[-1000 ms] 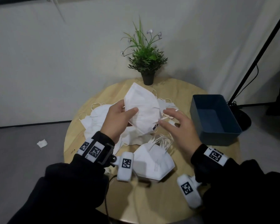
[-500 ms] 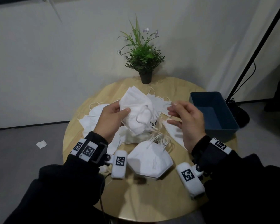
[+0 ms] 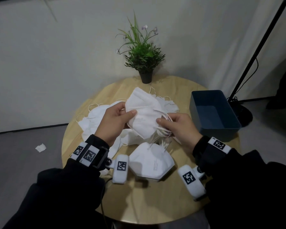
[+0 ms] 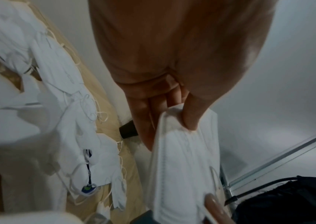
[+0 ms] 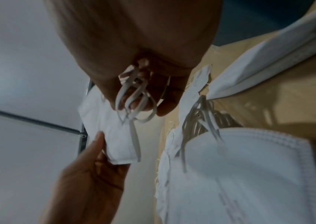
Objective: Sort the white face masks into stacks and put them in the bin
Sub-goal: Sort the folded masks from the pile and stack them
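Above the round wooden table (image 3: 139, 204) I hold a small bundle of folded white masks (image 3: 144, 116). My left hand (image 3: 116, 121) pinches its left edge between thumb and fingers (image 4: 189, 119). My right hand (image 3: 177, 128) grips the bundle's right end, with the ear loops (image 5: 136, 98) gathered in its curled fingers. A neat stack of masks (image 3: 151, 162) lies on the table below my hands, seen close in the right wrist view (image 5: 249, 174). Loose masks (image 3: 96, 119) spread over the table's left and middle. The blue bin (image 3: 213, 116) stands at the right, empty.
A potted plant (image 3: 142, 60) stands at the table's far edge. A black stand pole (image 3: 254, 52) with its base rises beyond the bin. A scrap of white paper (image 3: 40, 147) lies on the grey floor to the left.
My right hand came back to the bundle and closed on its right end and ear loops. The bundle turned flatter between both hands.
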`<state>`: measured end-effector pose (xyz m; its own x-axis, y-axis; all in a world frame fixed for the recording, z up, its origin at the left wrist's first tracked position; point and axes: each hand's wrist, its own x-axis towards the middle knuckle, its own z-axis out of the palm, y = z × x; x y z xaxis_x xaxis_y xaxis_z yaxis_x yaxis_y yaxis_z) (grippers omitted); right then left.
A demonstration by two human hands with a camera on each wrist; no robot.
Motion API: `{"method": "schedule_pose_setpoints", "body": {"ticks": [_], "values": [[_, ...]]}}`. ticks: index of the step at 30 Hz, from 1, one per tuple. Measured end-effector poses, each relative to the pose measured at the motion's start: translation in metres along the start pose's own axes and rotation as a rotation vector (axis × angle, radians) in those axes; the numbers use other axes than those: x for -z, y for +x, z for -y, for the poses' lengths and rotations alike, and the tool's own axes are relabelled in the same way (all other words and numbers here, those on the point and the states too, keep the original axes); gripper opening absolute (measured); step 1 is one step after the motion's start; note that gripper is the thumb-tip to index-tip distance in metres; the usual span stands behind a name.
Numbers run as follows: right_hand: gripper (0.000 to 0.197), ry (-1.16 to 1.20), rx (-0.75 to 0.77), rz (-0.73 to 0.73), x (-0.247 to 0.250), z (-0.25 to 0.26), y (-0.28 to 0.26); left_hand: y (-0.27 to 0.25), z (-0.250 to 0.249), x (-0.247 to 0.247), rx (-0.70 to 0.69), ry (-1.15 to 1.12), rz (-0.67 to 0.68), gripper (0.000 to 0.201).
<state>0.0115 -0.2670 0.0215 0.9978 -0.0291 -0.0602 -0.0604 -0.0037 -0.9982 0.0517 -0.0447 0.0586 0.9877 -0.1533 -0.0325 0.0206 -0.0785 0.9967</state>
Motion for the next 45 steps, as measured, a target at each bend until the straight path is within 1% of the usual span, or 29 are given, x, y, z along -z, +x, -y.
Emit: {"method": "schedule_pose_setpoints", "body": {"ticks": [2,5,6,7,8,10,12,14,18,20,22,23,25,27,30,34,36,38,41,42,45], "values": [[0.024,0.198,-0.067,-0.066,0.004,0.007,0.002,0.001,0.001,0.005,0.015,-0.001,-0.027,0.014],[0.033,0.65,-0.155,-0.059,0.01,0.02,0.002,-0.001,0.002,0.006,0.036,0.017,-0.011,0.016],[0.033,0.731,-0.166,-0.058,0.009,0.022,0.001,-0.003,0.003,0.005,0.044,0.028,0.006,0.017],[0.034,0.735,-0.173,-0.06,0.007,0.021,0.002,-0.004,0.003,0.003,0.053,0.034,0.02,0.018],[0.035,0.67,-0.171,-0.066,0.005,0.02,0.002,-0.005,0.004,0.001,0.061,0.03,0.029,0.019],[0.035,0.418,-0.135,-0.068,0.004,0.012,0.004,-0.007,0.006,-0.002,0.073,0.008,0.037,0.019],[0.023,0.209,-0.109,-0.031,0.007,0.008,0.004,-0.01,0.007,-0.004,0.078,-0.009,0.051,0.02],[0.022,0.131,-0.099,-0.008,0.009,0.007,0.001,-0.012,0.007,-0.006,0.078,-0.012,0.057,0.02],[0.02,0.025,-0.031,-0.032,0.01,0.009,-0.003,-0.01,0.01,-0.005,0.08,-0.005,0.038,0.026],[0.019,0.027,-0.019,-0.037,0.011,0.009,-0.004,-0.009,0.01,-0.003,0.066,-0.001,0.051,0.02],[0.017,0.035,-0.009,-0.043,0.013,0.008,-0.003,-0.01,0.008,-0.002,0.043,0.0,0.067,0.006],[0.015,0.037,-0.005,-0.045,0.013,0.008,-0.003,-0.011,0.007,-0.002,0.028,-0.001,0.066,0.01],[0.012,0.023,0.002,-0.048,0.012,0.007,-0.003,-0.011,0.004,-0.003,-0.014,0.018,0.039,0.029],[0.008,0.013,0.007,-0.045,0.011,0.006,-0.002,-0.011,0.0,-0.002,-0.098,0.062,0.014,0.037],[0.008,0.015,0.011,-0.028,0.01,0.005,-0.002,-0.012,-0.004,-0.001,-0.224,0.127,0.03,0.036],[0.006,-0.033,0.029,-0.005,0.009,0.004,-0.003,-0.011,-0.006,0.004,-0.316,0.234,0.022,0.042],[0.007,-0.048,0.042,0.011,0.009,0.005,-0.003,-0.009,-0.007,0.008,-0.346,0.285,0.022,0.036],[0.008,-0.05,0.046,0.017,0.008,0.006,-0.004,-0.008,-0.008,0.012,-0.339,0.323,0.02,0.03],[0.007,-0.013,0.007,0.007,0.007,0.008,-0.005,-0.007,-0.011,0.02,-0.278,0.358,0.017,0.029],[0.01,0.031,-0.017,-0.007,0.009,0.008,-0.004,-0.007,-0.011,0.023,-0.254,0.369,0.019,0.029],[0.028,0.201,-0.096,-0.072,0.017,0.013,0.002,-0.007,-0.012,0.031,-0.18,0.333,0.009,0.029]]}}
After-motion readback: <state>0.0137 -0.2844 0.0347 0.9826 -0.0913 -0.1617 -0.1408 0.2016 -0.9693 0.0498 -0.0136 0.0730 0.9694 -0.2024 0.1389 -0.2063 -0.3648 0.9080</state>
